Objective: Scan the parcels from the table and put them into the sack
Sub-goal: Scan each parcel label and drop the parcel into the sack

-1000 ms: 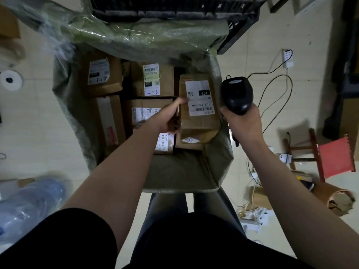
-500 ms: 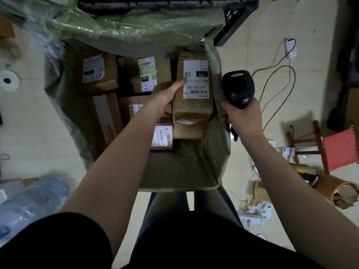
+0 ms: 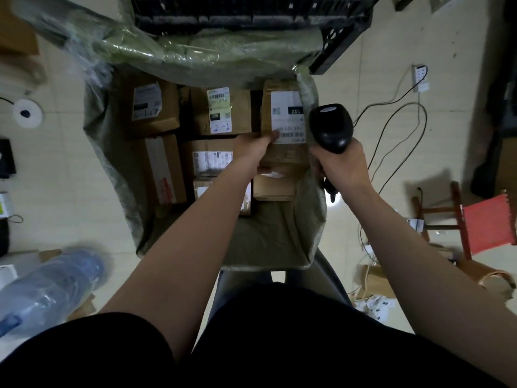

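The left hand (image 3: 251,152) reached into the open green sack (image 3: 317,219) and gripped a brown parcel (image 3: 284,159) by its left edge, fingers curled over the top and touching the near corner of its white label (image 3: 288,116). The parcel lay against the sack's right wall, directly between the two hands. The right hand (image 3: 342,166) was closed round the handle of a black scanner (image 3: 331,127), holding it upright just beside the parcel's right edge, its head above the sack's rim. To the left of the left hand, other parcels (image 3: 223,113) lay packed side by side inside the sack, labels facing up. Beyond both hands, a black crate (image 3: 335,46) stood past the sack's far edge. A red stool (image 3: 488,222) stood well to the right of the right hand, and a blurred clear bottle (image 3: 50,284) lay near the left elbow.
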